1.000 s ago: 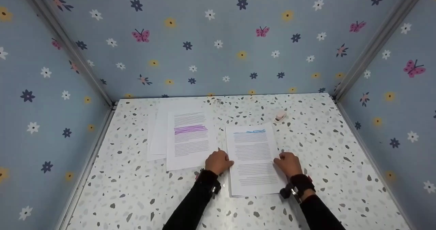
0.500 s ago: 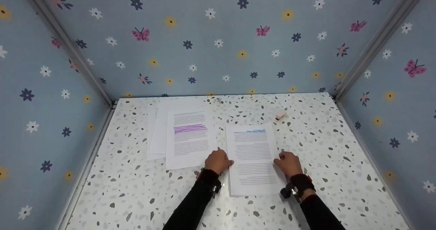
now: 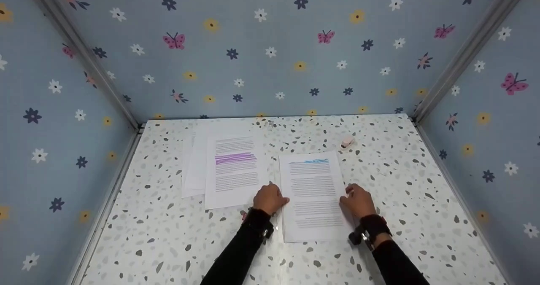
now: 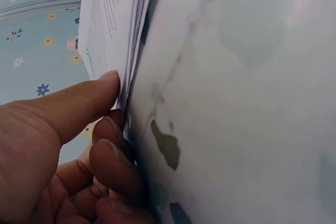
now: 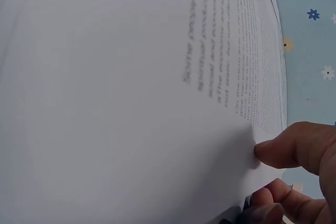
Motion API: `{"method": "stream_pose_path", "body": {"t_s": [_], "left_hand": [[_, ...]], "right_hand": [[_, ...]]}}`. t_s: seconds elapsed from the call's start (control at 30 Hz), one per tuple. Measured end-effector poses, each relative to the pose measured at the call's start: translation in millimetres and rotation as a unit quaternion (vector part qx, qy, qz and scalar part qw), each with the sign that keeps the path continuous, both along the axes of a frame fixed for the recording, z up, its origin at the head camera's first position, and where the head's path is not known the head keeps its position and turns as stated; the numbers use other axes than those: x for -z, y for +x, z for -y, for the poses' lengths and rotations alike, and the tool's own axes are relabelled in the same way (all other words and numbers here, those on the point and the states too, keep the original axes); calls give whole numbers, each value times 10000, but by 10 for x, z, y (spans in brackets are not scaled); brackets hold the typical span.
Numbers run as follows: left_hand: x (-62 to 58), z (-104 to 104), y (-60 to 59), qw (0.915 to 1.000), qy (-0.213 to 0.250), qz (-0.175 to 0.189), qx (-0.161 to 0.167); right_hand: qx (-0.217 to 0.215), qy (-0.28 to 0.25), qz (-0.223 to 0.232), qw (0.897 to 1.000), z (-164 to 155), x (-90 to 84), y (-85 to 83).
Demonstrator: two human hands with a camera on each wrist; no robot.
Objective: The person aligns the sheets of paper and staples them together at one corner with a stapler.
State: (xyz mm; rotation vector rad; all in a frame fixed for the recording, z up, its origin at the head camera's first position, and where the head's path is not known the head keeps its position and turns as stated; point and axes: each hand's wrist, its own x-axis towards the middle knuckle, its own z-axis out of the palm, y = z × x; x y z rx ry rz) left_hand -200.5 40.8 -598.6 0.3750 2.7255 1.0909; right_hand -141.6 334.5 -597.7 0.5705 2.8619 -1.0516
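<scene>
Flanking 1 paper stack (image 3: 314, 194): 2 hands

The head view looks forward and down from above the near edge of the white speckled terrazzo-pattern tabletop (image 3: 379, 171), taking in its whole surface and the blue flowered walls. The left wrist view sits almost on the tabletop, pressed close to the left edge of the near stack of printed white paper sheets (image 4: 107, 19), facing far. The right wrist view lies equally close at that stack's right edge. All three share this stack.
</scene>
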Motion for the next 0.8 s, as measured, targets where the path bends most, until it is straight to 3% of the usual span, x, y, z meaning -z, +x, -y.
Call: {"method": "stream_pose_path", "body": {"t_s": [0.8], "left_hand": [[34,8,-17,10000,-58,-16,-40]], "right_hand": [[-5,-213,74,9997,-49,4,54]]}}
